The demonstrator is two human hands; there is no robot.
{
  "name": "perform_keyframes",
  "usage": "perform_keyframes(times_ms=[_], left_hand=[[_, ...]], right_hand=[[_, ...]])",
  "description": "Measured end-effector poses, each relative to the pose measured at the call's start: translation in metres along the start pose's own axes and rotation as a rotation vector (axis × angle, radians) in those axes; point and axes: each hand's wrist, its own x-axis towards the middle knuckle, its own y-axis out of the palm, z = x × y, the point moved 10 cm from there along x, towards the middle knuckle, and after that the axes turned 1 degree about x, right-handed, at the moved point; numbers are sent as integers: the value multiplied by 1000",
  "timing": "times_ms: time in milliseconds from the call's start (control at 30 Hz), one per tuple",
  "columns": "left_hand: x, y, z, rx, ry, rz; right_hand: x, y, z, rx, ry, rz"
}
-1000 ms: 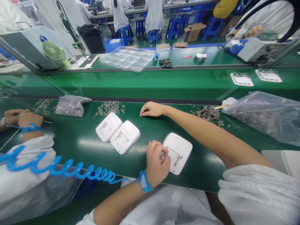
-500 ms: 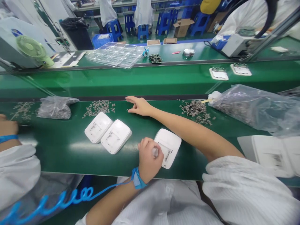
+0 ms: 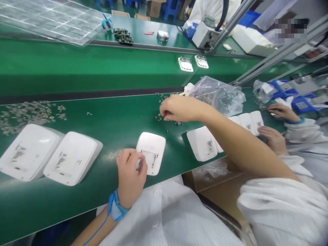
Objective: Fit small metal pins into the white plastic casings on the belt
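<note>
Right hand now over the parts heap by the bag; left hand beside the white housing

On my feed the view has swung to the right along the bench (image 3: 112, 136). Half a second ago the right hand (image 3: 166, 114) was spread out near the far edge, well left of where it is now. It is now above the heap of small metal parts (image 3: 177, 123) that lies toward that edge, just left of the clear bag (image 3: 220, 95). A small stray bit of metal (image 3: 89, 113) lies alone near the far edge, roughly where those fingers were. I take this as a change from the left stretch of bench to the supply on the right, with the work at a picking stage.

The right hand's fingers are bent downward, thumb close to them; I cannot tell from here whether they grasp or touch any part. The heap is below and around the fingertips, partly hidden by the hand.

The left hand (image 3: 132, 176) is curled and pinches a pale piece (image 3: 139, 164) too blurred for me to identify. It remains beside the white housing (image 3: 151, 153), overlapping its left side in my view. That housing lies flat near the bench's near edge, recess upward, nearer that edge than the heap is.
</note>
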Motion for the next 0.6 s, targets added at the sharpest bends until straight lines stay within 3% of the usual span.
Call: perform_keyframes(times_ms=[167, 333, 433, 500, 600], left_hand=[[0, 3, -8, 6, 38, 27], [-2, 5, -7, -12, 17, 37], [-1, -7, 1, 49, -47, -76], [0, -21, 8, 134, -88, -170], [3, -31, 20, 145, -119, -200]], right_hand=[[-25, 32, -11, 123, -25, -57], [-35, 58, -3, 43, -49, 48], [-39, 72, -4, -15, -38, 108], [-41, 66, 2, 33, -84, 52], [-48, 32, 27, 168, -230, -167]])
